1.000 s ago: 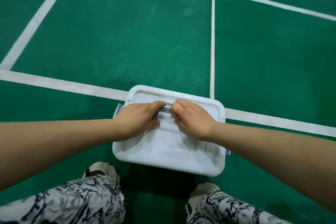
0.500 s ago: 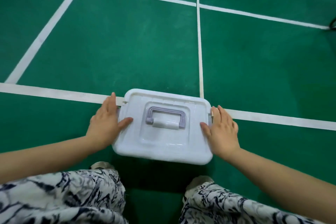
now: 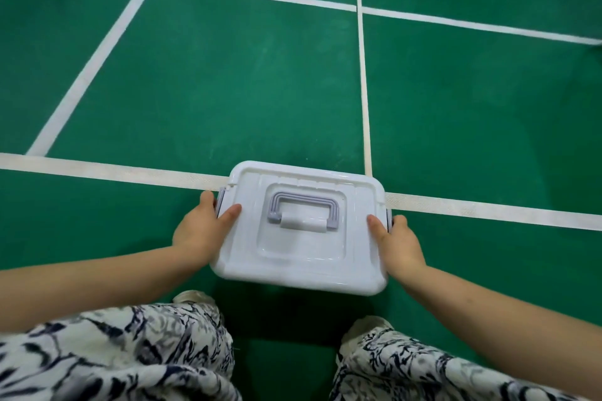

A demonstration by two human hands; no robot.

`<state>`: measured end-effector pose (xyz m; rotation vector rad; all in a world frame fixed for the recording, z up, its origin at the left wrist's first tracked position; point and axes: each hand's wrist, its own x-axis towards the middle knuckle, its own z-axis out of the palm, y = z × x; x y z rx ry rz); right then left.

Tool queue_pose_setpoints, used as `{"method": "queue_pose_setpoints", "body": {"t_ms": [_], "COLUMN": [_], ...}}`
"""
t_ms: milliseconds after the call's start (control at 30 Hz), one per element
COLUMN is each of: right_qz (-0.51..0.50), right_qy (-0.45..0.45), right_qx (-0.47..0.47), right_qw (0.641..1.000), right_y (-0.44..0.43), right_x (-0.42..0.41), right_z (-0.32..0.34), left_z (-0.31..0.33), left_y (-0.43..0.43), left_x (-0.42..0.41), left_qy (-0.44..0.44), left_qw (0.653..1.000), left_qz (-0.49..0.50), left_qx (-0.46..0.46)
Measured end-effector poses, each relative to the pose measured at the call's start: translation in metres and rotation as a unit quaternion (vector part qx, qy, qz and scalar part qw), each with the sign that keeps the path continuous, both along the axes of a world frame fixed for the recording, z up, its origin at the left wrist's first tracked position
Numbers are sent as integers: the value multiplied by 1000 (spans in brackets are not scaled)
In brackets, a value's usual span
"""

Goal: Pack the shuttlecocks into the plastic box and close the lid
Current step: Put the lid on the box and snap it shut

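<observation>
Both hands came off the handle (image 3: 302, 211): left hand (image 3: 202, 228) and right hand (image 3: 401, 243) now curl round the plastic box's (image 3: 299, 257) end latches on the floor (image 3: 228, 81), lid on, probably clipping it shut.

The person is wearing loose white trousers (image 3: 123, 355) printed with dark navy and grey brush-like streaks, and pale shoes (image 3: 192, 296) are peeking out beneath them. Both forearms are showing bare, without sleeves.

Green court floor (image 3: 228, 75) (faintly scuffed), crossed by white lines (image 3: 97, 169).
</observation>
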<state>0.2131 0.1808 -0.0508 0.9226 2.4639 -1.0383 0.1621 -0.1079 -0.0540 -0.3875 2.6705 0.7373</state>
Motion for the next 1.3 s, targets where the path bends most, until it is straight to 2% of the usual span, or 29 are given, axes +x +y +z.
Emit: {"method": "queue_pose_setpoints", "body": {"t_ms": [400, 633, 1000, 1133, 1300], "right_qz": [26, 78, 80, 89, 206], "right_qy": [-4, -2, -10, 22, 105], "right_qx": [46, 145, 148, 172, 247], "right_qw": [999, 986, 986, 981, 941], "right_y": [-5, -8, -9, -5, -11], "right_x": [-10, -15, -9, -10, -28], "right_z": [7, 8, 4, 8, 24], "left_z": [0, 5, 4, 11, 28], "left_y": [4, 5, 7, 9, 30], "left_x": [2, -7, -1, -2, -24], "left_qy": [30, 55, 46, 95, 191], "left_qw": [999, 991, 995, 994, 961], "left_qz": [-27, -94, -74, -42, -191], "left_qx": [-13, -74, -48, -27, -56]}}
